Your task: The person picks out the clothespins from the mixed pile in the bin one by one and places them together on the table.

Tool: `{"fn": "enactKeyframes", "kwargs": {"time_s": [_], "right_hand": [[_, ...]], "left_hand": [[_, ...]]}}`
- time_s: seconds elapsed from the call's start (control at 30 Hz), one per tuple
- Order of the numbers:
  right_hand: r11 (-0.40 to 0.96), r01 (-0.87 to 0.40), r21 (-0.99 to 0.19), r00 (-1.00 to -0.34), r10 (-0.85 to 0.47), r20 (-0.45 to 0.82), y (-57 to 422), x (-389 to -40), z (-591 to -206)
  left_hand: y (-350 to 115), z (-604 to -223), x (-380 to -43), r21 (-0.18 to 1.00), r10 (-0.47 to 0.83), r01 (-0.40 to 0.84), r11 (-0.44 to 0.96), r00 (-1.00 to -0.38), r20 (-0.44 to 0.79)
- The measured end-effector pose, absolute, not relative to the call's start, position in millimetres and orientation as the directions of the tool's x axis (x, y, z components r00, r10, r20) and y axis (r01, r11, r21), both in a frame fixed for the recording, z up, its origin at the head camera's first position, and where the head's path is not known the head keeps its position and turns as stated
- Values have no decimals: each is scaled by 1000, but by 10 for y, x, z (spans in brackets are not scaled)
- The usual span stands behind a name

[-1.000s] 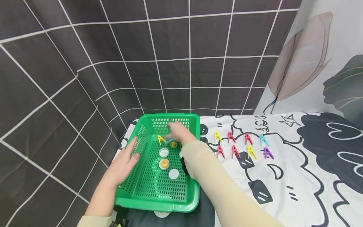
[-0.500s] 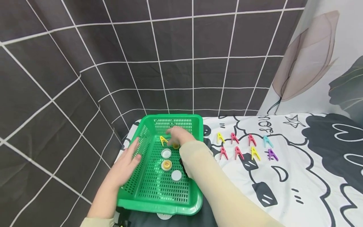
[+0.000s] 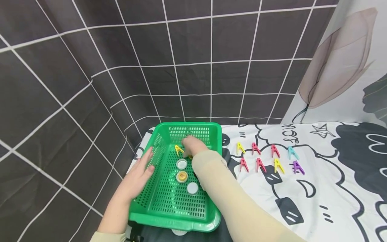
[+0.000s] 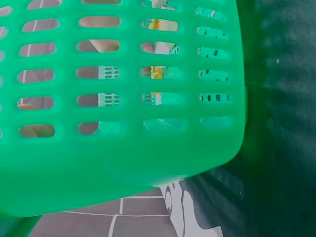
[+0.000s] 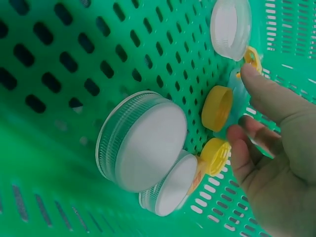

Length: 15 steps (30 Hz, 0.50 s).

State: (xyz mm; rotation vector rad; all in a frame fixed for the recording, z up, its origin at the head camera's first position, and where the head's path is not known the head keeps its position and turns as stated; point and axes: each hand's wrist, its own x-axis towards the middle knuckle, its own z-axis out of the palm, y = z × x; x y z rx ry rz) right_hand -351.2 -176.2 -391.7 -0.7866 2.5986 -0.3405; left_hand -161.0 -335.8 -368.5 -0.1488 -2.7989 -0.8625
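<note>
A green plastic basket (image 3: 172,222) with slotted walls sits before me. My left hand (image 3: 137,178) lies with straight fingers along its left rim; the left wrist view shows mostly the slotted wall. My right hand (image 3: 195,145) reaches into the basket's far right part. In the right wrist view, the thumb and fingers stand apart around a light-blue clothespin (image 5: 237,96), which the hand hides in the head view. Beside it are a yellow clothespin (image 3: 179,150) and a yellow bottle cap (image 5: 217,108). Nearer lie white lids (image 3: 192,188), one with a yellow cap (image 3: 182,176) on it.
On the white patterned cloth (image 3: 254,208) to the right, clothespins stand in two rows, among them a red one (image 3: 255,148), a light-blue one (image 3: 292,153) and a purple one (image 3: 298,167). A dark grid-patterned curtain (image 3: 193,80) hangs behind the basket. A white disc (image 3: 179,232) peeks from under its front.
My right hand has shifted slightly toward me over the light-blue clothespin, which showed beside it a second ago. The whole head view has drifted, and my left hand stays at the rim.
</note>
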Motion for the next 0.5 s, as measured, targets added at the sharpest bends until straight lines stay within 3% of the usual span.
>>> {"fn": "enactKeyframes", "kwargs": {"time_s": [0.27, 0.5], "right_hand": [[819, -518, -248, -744, -574, -342, -1777, -3518, -3911], [803, -536, -259, -726, -596, -343, -1824, -3477, -3914]], "left_hand": [[-3354, -3681, -1621, 557, 27, 147, 818, -975, 219], [-3365, -3683, -1613, 564, 21, 140, 814, -977, 213]]}}
